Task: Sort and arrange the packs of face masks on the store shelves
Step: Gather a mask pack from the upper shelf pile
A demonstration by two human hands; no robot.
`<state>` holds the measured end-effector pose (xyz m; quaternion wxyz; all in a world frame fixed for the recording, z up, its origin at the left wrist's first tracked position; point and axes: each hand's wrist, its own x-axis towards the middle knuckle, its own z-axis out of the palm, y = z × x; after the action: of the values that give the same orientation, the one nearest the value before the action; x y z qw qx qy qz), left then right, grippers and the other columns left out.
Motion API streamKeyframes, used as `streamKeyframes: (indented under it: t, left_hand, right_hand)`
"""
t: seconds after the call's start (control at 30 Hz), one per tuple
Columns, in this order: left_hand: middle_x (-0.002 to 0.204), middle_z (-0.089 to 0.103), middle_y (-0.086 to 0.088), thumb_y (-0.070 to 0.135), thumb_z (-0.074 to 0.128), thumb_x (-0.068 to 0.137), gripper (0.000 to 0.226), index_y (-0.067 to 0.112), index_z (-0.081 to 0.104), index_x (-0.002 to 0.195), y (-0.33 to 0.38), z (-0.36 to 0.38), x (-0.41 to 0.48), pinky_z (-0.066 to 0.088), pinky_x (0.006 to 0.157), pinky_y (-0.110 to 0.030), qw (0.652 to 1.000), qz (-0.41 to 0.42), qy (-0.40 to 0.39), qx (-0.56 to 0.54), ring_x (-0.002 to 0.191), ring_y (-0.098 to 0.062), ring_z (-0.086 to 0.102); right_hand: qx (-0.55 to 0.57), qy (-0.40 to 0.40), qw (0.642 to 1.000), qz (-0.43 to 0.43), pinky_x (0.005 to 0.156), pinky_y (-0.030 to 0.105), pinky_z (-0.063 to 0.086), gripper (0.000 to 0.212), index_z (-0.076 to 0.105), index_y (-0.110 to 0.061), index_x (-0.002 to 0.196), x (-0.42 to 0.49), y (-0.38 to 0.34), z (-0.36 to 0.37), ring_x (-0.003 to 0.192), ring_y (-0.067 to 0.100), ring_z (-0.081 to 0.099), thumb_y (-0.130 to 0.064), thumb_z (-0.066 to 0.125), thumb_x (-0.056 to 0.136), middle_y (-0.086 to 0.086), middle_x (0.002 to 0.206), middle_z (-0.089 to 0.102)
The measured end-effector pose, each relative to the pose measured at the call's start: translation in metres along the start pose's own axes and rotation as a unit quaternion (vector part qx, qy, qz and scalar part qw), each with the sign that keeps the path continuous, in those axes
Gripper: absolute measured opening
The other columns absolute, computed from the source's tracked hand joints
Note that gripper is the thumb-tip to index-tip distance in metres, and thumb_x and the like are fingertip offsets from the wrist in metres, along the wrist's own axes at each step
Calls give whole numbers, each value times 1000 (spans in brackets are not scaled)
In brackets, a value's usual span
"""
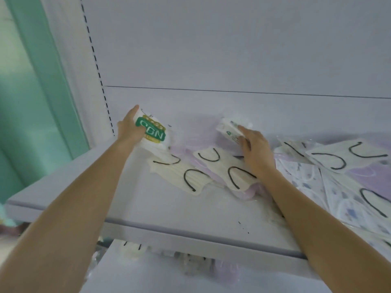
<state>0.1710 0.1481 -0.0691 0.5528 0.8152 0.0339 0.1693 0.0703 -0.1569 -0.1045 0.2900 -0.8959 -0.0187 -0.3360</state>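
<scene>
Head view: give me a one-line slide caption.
Shelf sorting: left hand grips a green-labelled mask pack, right hand holds a second pack among scattered masks.

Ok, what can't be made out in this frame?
Head view:
Small print on the white pack under the right hand: blurred, partly covered by that hand.
Goods on the lower shelf: mostly hidden by the upper shelf front edge.
Patterned packs at right: cut off by the frame edge.

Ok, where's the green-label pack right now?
Head view, left end of the shelf: the left hand grips the green-label pack, beside the cream masks with black loops.
</scene>
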Motion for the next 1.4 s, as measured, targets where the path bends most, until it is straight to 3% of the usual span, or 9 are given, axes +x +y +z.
streamKeyframes:
  t: [0.17,0.4,0.57,0.73,0.93,1.0,1.13,1.27,1.4]
  left_hand:
    - [138,47,-5,-12,46,84,71,32,40,139,14,-22,-32,51,69,-17,975,35,40,-216,98,-10,60]
    - [122,51,-8,-10,49,82,61,28,47,129,54,2,-106,48,62,-18,961,29,-83,-263,94,-17,59]
    - [87,63,0,24,46,93,20,15,63,97,61,-5,-137,47,72,-31,882,-81,-128,-445,82,-22,57]
    - [116,55,-7,76,34,82,73,16,64,109,62,-6,-150,46,94,-41,880,-133,-263,-373,100,-28,58]
    - [110,70,-8,58,82,53,59,20,75,97,85,29,-201,54,87,-39,857,-74,-490,-142,99,-26,66]
    - [109,70,-9,42,92,41,71,14,70,103,91,48,-217,57,78,-34,845,-64,-519,-109,96,-24,68]
    - [100,73,-5,18,86,59,49,13,65,103,111,71,-249,57,71,-28,855,-19,-511,-90,89,-21,70]
    - [97,73,1,8,68,72,35,17,62,105,140,81,-288,57,71,-27,857,21,-511,-67,88,-16,70]
    - [101,70,8,11,71,70,58,25,52,123,151,85,-319,56,73,-27,893,72,-434,-89,90,-12,69]
  right_hand:
    - [89,110,981,-134,93,17,37,41,53,-18,132,4,-26,-12,116,18,45,-27,40,95,14,131,44]
    - [-34,66,917,-392,93,45,41,32,62,-12,121,8,-73,-13,110,32,49,-19,47,94,21,119,58]
    - [-11,-9,941,-339,101,66,21,44,50,-35,124,-23,-50,-28,128,28,32,-13,38,88,4,135,53]
    - [52,-55,942,-327,106,52,26,41,52,-35,118,-52,-20,-81,132,36,29,-12,37,87,-4,141,43]
    - [7,-142,904,-404,109,39,25,41,56,-32,116,-88,19,-147,134,31,26,-8,37,88,1,141,44]
    - [17,-185,911,-367,111,40,23,45,59,-33,115,-101,26,-166,136,23,24,-10,35,85,3,142,42]
    - [205,-265,938,-91,114,30,17,42,53,-45,119,-118,24,-212,139,0,17,-22,48,85,-18,148,29]
    - [107,-322,940,-37,114,35,25,83,20,-57,134,-119,17,-238,139,5,22,-53,69,67,-16,152,19]
    - [232,-358,905,2,87,22,52,74,32,-42,131,-128,21,-244,98,-3,62,-23,76,74,-16,122,55]
